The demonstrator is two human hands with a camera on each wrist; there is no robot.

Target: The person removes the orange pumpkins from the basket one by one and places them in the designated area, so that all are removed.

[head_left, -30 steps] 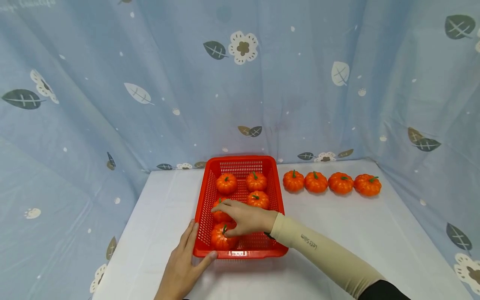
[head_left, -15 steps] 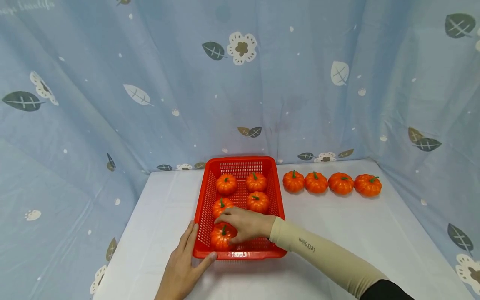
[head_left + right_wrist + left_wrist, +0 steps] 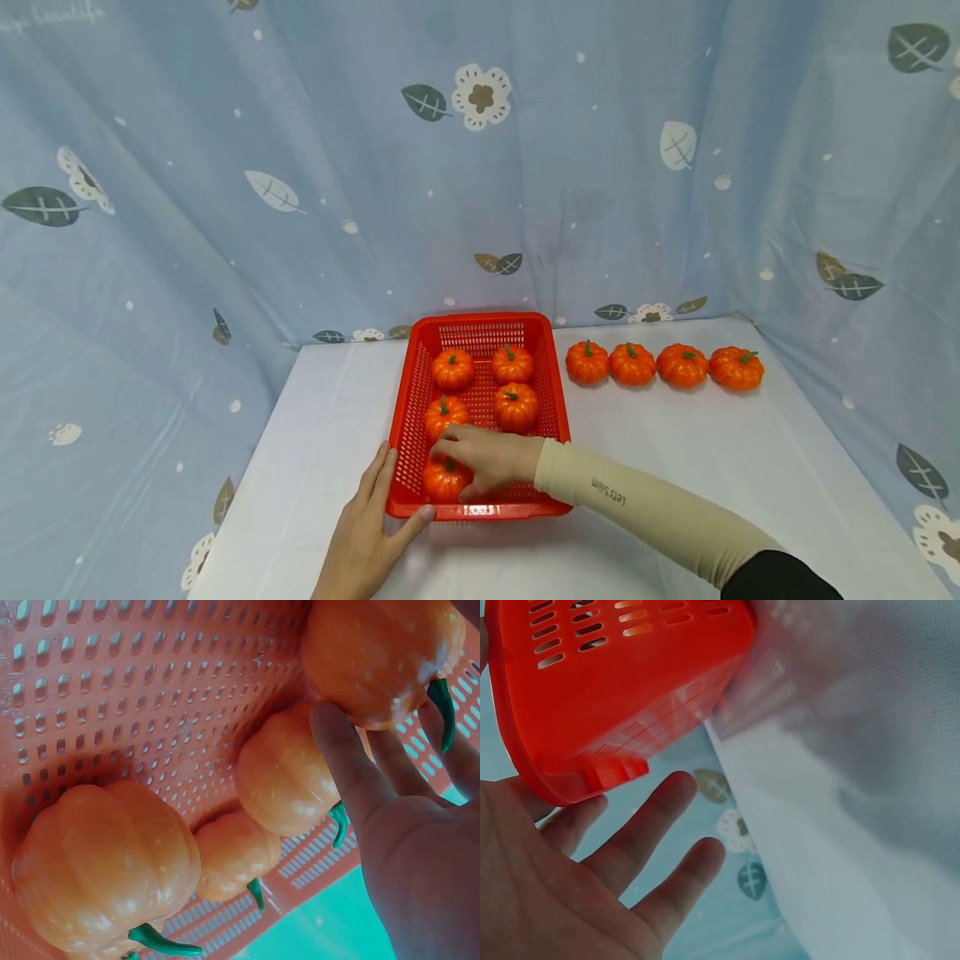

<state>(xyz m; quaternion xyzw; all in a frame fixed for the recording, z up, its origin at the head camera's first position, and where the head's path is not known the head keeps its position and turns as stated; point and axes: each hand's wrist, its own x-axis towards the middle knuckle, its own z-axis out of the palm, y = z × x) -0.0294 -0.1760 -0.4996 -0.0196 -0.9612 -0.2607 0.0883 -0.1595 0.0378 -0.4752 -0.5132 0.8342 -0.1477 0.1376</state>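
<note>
A red mesh basket (image 3: 480, 510) holds several small orange pumpkins with green stems. At its near-left corner my left hand (image 3: 362, 529) lays straight fingers along the side rim and its thumb on the front rim. The left wrist view shows other fingers (image 3: 649, 832) extended below the basket corner (image 3: 622, 697). My right hand (image 3: 487, 458) reaches inside, thumb and fingers curved round the near-left pumpkin (image 3: 442, 482). In the right wrist view, the hand (image 3: 420, 855) has fingertips against that pumpkin (image 3: 382, 656), partly hiding it.
Also in the basket are two pumpkins along the right, one (image 3: 513, 364) behind another (image 3: 516, 408), and two more on the left (image 3: 453, 369). Outside, several pumpkins (image 3: 682, 367) form a row at the back right of the white tabletop (image 3: 675, 467). A blue patterned curtain (image 3: 375, 167) hangs behind.
My right hand has shifted a little toward the basket's near edge, uncovering more of the middle-left pumpkin, and closed in round the near-left one. The left hand has stayed at the corner.
</note>
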